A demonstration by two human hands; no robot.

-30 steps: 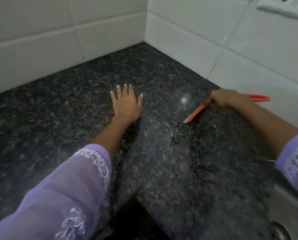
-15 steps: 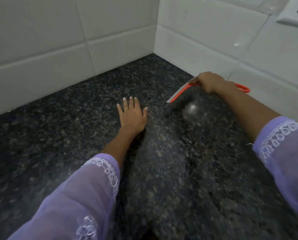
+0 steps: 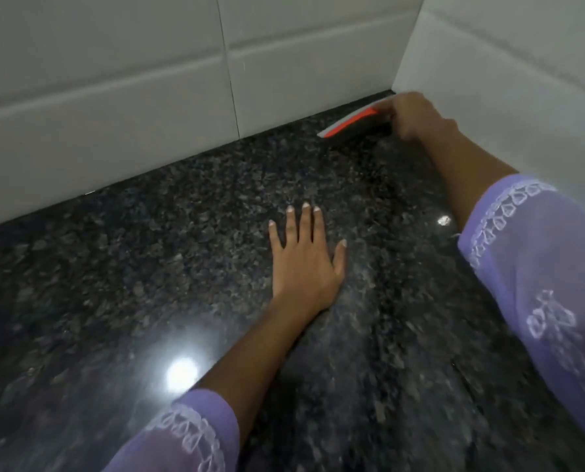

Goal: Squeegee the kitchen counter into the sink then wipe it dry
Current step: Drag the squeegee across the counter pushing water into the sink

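The squeegee (image 3: 350,123) sat deep in the far corner of the counter (image 3: 148,267), its orange-and-grey blade lying close along the foot of the back wall (image 3: 114,97), one end near the seam where the right wall (image 3: 505,80) met it. The right hand (image 3: 417,115) was curled around the squeegee's handle end, hiding the handle itself, with the knuckles just beside the right wall. Little room was left beyond the blade on the wall side or to the right; open counter lay only toward the near side and to the left.

The left hand (image 3: 304,257) lay flat on the counter, fingers straight and slightly spread, holding nothing, well apart from the squeegee and roughly midway across the visible stone. Bare counter stretched to its left as far as the back wall's base.

The counter was dark speckled granite, glossy, with a bright round light reflection (image 3: 181,373) near the left forearm and a small glint (image 3: 444,220) by the right sleeve (image 3: 529,267). Both walls were clad in large pale tiles with thin grout lines. Both arms wore translucent lilac sleeves trimmed with white embroidery.
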